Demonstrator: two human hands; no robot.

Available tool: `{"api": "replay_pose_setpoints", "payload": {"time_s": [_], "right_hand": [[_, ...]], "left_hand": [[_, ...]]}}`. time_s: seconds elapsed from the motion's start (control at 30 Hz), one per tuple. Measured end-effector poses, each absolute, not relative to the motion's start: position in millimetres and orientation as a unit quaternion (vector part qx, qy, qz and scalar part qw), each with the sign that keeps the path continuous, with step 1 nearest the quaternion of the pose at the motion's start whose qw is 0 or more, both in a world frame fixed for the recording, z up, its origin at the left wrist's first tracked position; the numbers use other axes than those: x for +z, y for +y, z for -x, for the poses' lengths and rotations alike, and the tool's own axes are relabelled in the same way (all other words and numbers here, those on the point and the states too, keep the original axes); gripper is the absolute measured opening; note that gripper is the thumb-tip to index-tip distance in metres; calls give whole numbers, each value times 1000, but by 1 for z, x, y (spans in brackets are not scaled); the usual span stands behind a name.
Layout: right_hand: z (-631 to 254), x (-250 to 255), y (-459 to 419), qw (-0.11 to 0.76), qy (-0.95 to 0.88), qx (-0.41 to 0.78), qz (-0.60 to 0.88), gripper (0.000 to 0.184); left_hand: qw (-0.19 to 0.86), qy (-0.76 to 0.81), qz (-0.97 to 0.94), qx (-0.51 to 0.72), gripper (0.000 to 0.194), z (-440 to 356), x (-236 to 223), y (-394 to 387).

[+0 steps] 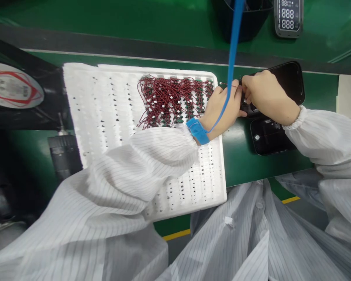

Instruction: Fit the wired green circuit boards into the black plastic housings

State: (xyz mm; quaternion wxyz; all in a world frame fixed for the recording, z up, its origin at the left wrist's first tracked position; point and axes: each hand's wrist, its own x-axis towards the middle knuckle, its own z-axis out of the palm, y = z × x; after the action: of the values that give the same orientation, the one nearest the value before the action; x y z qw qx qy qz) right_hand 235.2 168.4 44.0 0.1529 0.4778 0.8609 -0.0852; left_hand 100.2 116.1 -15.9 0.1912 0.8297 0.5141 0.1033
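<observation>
My left hand point(222, 107), with a blue strap point(198, 131) round the wrist, grips the left end of a black plastic casing point(253, 110). A short red wire point(224, 84) shows by its fingertips. My right hand point(266, 93) is over the same casing, fingers curled in a pinch; what they hold is hidden. Behind the right hand lies a dark glossy panel point(291, 80); whether it joins the casing I cannot tell. Another black casing point(269, 136) lies on the bench below my right wrist.
A white foam tray point(108, 113) to the left carries small green boards with tangled red-and-black wires point(169, 93). A blue cord point(234, 43) runs up from the strap. At the back are a black bin point(248, 23) and a display unit point(288, 17). An electric screwdriver point(63, 150) is at the left.
</observation>
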Motion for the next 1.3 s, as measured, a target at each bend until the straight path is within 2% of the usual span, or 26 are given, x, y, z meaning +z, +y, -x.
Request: {"api": "replay_pose_setpoints", "payload": {"time_s": [0.1,0.2,0.37,0.47,0.57,0.63,0.8,1.03,1.17,1.3], "right_hand": [[-220,56,163,237,839,-37,-489,26],[-211,63,159,257,835,-15,-486,33],[-206,63,155,273,818,-10,-506,34],[-213,61,158,233,826,-44,-512,28],[-229,57,165,182,832,-128,-508,25],[-241,52,171,147,835,-159,-505,22],[-265,43,177,67,852,-188,-483,34],[-288,61,167,-18,808,-227,-543,52],[-303,77,156,-32,796,-181,-577,52],[-321,91,137,16,814,-95,-572,44]], "left_hand": [[200,523,-824,81,68,-101,-7,115],[210,529,-820,62,66,-101,-1,115],[214,529,-818,66,65,-102,0,115],[221,530,-814,80,68,-101,-5,117],[234,518,-815,113,83,-100,-15,119],[241,508,-816,133,87,-99,-20,120],[203,530,-819,91,64,-100,-11,119],[193,541,-817,46,57,-103,4,117],[213,547,-807,59,57,-102,1,114],[202,511,-832,74,52,-100,-7,111]]}}
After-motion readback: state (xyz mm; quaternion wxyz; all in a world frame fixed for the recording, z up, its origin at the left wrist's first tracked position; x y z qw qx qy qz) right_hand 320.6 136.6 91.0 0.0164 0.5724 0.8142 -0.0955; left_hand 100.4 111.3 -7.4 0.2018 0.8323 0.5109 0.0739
